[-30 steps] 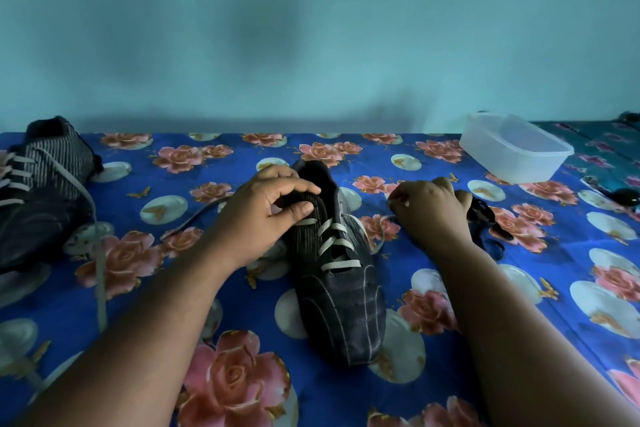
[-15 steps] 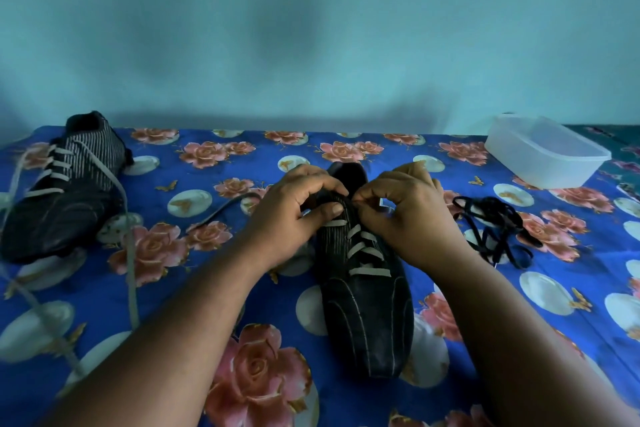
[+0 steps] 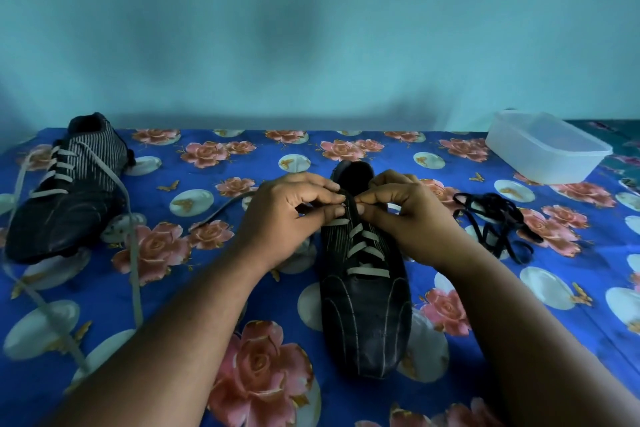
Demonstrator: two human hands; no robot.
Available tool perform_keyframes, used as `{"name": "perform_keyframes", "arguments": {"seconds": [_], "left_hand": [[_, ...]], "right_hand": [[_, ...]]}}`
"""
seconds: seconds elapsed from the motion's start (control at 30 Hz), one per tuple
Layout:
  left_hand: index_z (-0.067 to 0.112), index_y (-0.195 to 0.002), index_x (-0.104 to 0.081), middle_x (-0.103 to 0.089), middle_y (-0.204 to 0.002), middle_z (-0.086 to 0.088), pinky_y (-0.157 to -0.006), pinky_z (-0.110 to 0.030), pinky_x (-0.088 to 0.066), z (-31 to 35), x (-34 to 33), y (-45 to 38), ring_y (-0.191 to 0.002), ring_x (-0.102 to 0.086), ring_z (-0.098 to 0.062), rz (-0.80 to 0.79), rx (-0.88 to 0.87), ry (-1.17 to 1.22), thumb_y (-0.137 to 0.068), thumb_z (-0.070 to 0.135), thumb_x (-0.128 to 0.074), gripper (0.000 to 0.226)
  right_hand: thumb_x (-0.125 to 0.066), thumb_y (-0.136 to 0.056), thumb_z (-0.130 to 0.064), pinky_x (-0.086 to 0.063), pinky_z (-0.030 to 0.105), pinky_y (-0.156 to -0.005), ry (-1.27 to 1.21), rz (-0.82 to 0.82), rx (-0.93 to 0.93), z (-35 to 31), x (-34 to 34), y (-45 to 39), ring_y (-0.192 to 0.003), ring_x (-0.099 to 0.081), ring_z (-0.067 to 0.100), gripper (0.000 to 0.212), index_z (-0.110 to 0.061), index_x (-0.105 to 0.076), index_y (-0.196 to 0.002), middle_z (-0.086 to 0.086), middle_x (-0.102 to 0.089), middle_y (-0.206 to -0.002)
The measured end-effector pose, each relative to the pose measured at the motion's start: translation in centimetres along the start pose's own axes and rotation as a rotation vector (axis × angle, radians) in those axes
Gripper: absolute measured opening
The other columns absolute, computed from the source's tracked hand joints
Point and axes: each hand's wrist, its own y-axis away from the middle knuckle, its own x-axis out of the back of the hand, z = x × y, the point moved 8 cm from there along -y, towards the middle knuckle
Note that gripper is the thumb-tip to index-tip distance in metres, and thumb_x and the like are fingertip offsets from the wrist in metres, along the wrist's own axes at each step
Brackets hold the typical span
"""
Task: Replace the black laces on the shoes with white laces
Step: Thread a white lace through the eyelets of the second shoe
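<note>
— Two hands are meeting over the middle shoe (image 3: 365,305); where is it sitting?

— It is lying near the centre of the flowered cloth (image 3: 485,288), toe pointing toward the near edge; a white lace (image 3: 363,248) is crossing its front in several rows.

— What are the fingers doing?

— The left hand (image 3: 287,218) is pinching at the top of the lacing, fingers curled; the right hand (image 3: 408,215) is pinching there too, tips almost touching the left's; what exactly they are gripping I cannot tell.

— And elsewhere?

— A second shoe (image 3: 65,198) is lying far left, its white lace trailing loose; black laces (image 3: 495,222) are lying heaped right of the hands; a clear plastic box (image 3: 547,149) is sitting far right.
</note>
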Motion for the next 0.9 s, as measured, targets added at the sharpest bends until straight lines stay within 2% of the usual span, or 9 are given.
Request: {"name": "perform_keyframes", "arguments": {"seconds": [0.17, 0.27, 0.37, 0.47, 0.53, 0.67, 0.77, 0.83, 0.9], "left_hand": [[0.014, -0.096, -0.075, -0.071, -0.103, 0.005, -0.079, -0.036, -0.058, -0.1, -0.2, 0.1, -0.097, -0.068, -0.016, -0.040, 0.089, 0.029, -0.092, 0.013, -0.075, 0.004], [0.013, -0.098, -0.072, -0.070, -0.095, 0.004, -0.083, -0.033, -0.057, -2.2, -0.1, 0.6, -0.090, -0.066, -0.010, -0.060, 0.356, 0.191, -0.097, 0.013, -0.067, 0.004], [0.014, -0.099, -0.071, -0.072, -0.097, -0.017, -0.083, -0.042, -0.060, -4.6, 0.7, 1.2, -0.090, -0.069, -0.023, -0.018, 0.589, 0.319, -0.100, 0.017, -0.063, 0.009], [0.008, -0.102, -0.061, -0.072, -0.096, -0.029, -0.075, -0.047, -0.063, -5.8, 2.2, 1.4, -0.087, -0.075, -0.037, 0.199, 0.747, 0.528, -0.104, 0.016, -0.056, 0.011], [0.013, -0.102, -0.059, -0.076, -0.086, -0.014, -0.069, -0.046, -0.064, -7.6, 4.6, 2.1, -0.078, -0.076, -0.027, 0.399, 0.815, 0.386, -0.103, 0.023, -0.055, 0.011], [0.024, -0.110, -0.064, -0.061, -0.121, 0.002, -0.085, -0.052, -0.058, -7.2, 7.1, 1.2, -0.103, -0.067, -0.023, 0.383, 0.550, -0.275, -0.092, 0.047, -0.058, 0.030], [0.019, -0.115, -0.065, -0.048, -0.127, 0.005, -0.083, -0.043, -0.061, -4.0, 3.4, -0.1, -0.113, -0.061, -0.007, 0.196, 0.242, -0.148, -0.098, 0.043, -0.064, 0.030], [0.026, -0.102, -0.067, -0.054, -0.120, 0.004, -0.089, -0.037, -0.058, -2.1, 0.5, -0.4, -0.116, -0.059, -0.019, 0.009, 0.141, -0.138, -0.095, 0.063, -0.055, 0.039], [0.030, -0.093, -0.066, -0.057, -0.112, 0.008, -0.094, -0.044, -0.052, -1.5, -1.3, 0.0, -0.118, -0.052, -0.020, -0.083, 0.108, -0.169, -0.092, 0.068, -0.053, 0.040]], "right_hand": [[-0.056, -0.101, -0.044, -0.039, 0.048, -0.110, -0.101, 0.031, -0.079, 1.5, 1.2, 0.1, -0.116, -0.055, 0.016, 0.025, -0.039, -0.075, -0.117, -0.012, -0.061, -0.106], [-0.051, -0.100, -0.053, -0.040, 0.051, -0.108, -0.059, 0.027, -0.132, 2.7, 1.5, 0.2, -0.121, -0.053, 0.022, 0.028, -0.045, -0.074, -0.115, -0.011, -0.060, -0.108], [-0.053, -0.101, -0.052, -0.040, 0.051, -0.109, -0.070, 0.021, -0.143, 3.3, 1.6, 0.2, -0.118, -0.057, 0.017, 0.024, -0.046, -0.075, -0.110, -0.015, -0.063, -0.108], [-0.058, -0.102, -0.038, -0.042, 0.043, -0.110, -0.095, 0.028, -0.149, 3.1, 1.7, 0.2, -0.110, -0.062, 0.006, 0.020, -0.038, -0.077, -0.109, -0.009, -0.065, -0.110], [-0.059, -0.101, -0.037, -0.044, 0.035, -0.106, -0.097, 0.015, -0.162, 3.0, 1.6, 0.3, -0.108, -0.062, 0.003, 0.020, -0.036, -0.077, -0.110, -0.008, -0.065, -0.112], [-0.061, -0.100, -0.035, -0.043, 0.018, -0.095, -0.112, 0.006, -0.187, 3.0, 1.4, 0.2, -0.107, -0.062, 0.000, 0.018, -0.035, -0.077, -0.109, -0.008, -0.064, -0.113], [-0.062, -0.100, -0.032, -0.040, 0.011, -0.087, -0.113, 0.010, -0.183, 3.0, 1.3, 0.1, -0.104, -0.061, 0.000, 0.017, -0.035, -0.077, -0.106, -0.009, -0.063, -0.111], [-0.062, -0.100, -0.031, -0.041, 0.014, -0.088, -0.112, 0.013, -0.172, 2.9, 1.2, 0.1, -0.104, -0.061, 0.001, 0.016, -0.035, -0.077, -0.105, -0.010, -0.062, -0.109], [-0.063, -0.100, -0.031, -0.041, 0.018, -0.090, -0.110, 0.014, -0.166, 3.0, 1.2, 0.0, -0.105, -0.061, 0.002, 0.016, -0.035, -0.077, -0.105, -0.010, -0.062, -0.109]]}}
